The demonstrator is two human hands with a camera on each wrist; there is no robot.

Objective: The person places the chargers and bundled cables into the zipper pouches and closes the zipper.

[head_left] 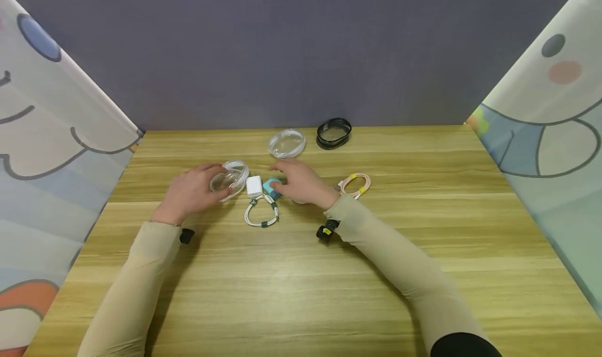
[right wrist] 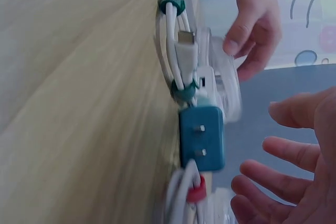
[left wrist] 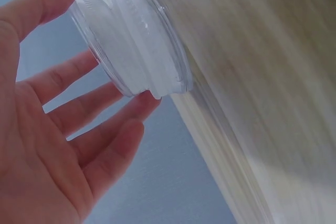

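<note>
My left hand (head_left: 193, 189) holds a clear round case with a white zip edge (left wrist: 142, 40) between thumb and fingers, at the left of the group. Next to it stands a white charger (head_left: 254, 186). A blue plug charger (right wrist: 202, 137) with two metal prongs sits beside that one. My right hand (head_left: 303, 182) hovers over the blue charger with fingers spread; in the right wrist view they stand apart from it. In front of the chargers lies a coiled white cable with green ties (head_left: 262, 211). Another white cable with a red tie (right wrist: 184, 190) is mostly hidden under my right hand.
At the back of the wooden table (head_left: 263, 289) lie a second clear round case (head_left: 287, 144) and a black-edged round case (head_left: 334, 134). A coiled pink cable with yellow ties (head_left: 356, 184) lies right of my right hand. A grey wall panel (head_left: 301, 54) bounds the back.
</note>
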